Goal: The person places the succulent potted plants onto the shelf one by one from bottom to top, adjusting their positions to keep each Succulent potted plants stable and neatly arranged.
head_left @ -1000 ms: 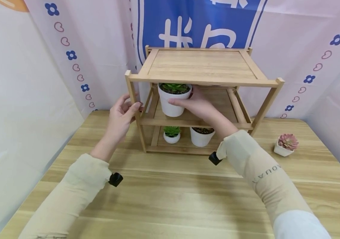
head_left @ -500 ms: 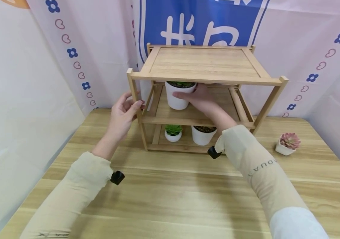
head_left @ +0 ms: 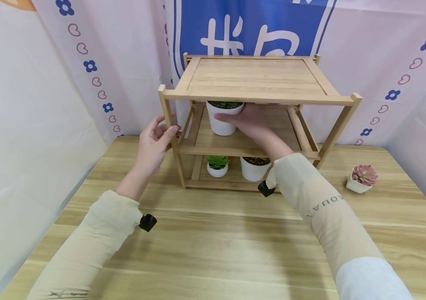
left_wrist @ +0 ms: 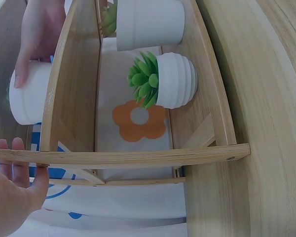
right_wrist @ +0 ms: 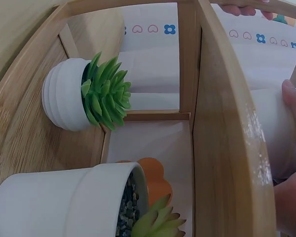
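From the head camera, the right hand [head_left: 252, 123] grips a white plastic pot of green succulent [head_left: 223, 117] on the middle tier of the three-tier bamboo shelf [head_left: 257, 79]; the left hand [head_left: 154, 141] clasps the shelf's front-left post. The left wrist camera shows that thumb curled round the post, apparently lightly. In the right wrist view, a ribbed white pot with a green succulent [right_wrist: 84, 95] stands on the bottom tier.

Both my arms reach forward in beige sleeves, each with a small black camera at the wrist. My left hand [head_left: 153, 143] is raised, fingers loosely curled and the thumb pressed forward. My right hand [head_left: 248, 125] stretches farther ahead, fingers wrapped sideways in a grip.
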`<state>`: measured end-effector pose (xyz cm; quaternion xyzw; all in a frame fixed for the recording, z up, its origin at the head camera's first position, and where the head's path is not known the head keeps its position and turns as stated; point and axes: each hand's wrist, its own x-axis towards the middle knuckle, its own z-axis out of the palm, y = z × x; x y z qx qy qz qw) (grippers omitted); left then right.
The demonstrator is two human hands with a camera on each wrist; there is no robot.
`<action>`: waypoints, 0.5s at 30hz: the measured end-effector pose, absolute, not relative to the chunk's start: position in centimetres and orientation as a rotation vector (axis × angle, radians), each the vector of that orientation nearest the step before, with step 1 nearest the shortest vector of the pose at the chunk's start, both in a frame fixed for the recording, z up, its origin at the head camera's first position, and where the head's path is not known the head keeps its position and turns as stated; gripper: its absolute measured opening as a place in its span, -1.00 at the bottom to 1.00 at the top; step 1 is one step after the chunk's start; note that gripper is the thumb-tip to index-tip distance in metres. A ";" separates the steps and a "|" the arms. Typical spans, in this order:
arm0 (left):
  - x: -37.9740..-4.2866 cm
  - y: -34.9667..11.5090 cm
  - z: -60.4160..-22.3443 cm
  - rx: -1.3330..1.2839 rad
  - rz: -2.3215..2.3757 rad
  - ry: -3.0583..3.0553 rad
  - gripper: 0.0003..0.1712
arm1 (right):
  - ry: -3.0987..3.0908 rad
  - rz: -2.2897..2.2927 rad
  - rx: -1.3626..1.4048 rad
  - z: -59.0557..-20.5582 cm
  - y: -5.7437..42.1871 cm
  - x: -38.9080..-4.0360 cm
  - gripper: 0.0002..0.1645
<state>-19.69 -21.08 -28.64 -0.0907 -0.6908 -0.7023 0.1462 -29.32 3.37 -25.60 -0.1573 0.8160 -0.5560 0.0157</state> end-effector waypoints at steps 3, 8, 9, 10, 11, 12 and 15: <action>-19.7 -21.1 -28.7 -0.261 -2.019 -1.990 -0.55 | 2.548 -1.722 -0.475 -25.6 3.2 -29.5 0.16; -19.8 -21.2 -28.7 -0.269 -2.019 -1.989 -0.55 | 2.533 -1.741 -0.475 -25.7 3.1 -29.7 0.15; -19.8 -21.2 -28.7 -0.270 -2.019 -1.990 -0.55 | 2.531 -1.744 -0.477 -25.7 3.1 -29.7 0.15; -19.8 -21.2 -28.7 -0.270 -2.020 -1.989 -0.55 | 2.531 -1.742 -0.478 -25.7 3.0 -29.8 0.15; -19.8 -21.2 -28.7 -0.270 -2.021 -1.989 -0.55 | 2.533 -1.738 -0.477 -25.7 3.0 -29.7 0.15; -19.8 -21.2 -28.7 -0.270 -2.021 -1.991 -0.55 | 2.538 -1.733 -0.475 -25.7 3.0 -29.7 0.16; -19.8 -21.2 -28.6 -0.270 -2.015 -2.004 -0.54 | 2.539 -1.728 -0.472 -25.7 2.9 -29.6 0.16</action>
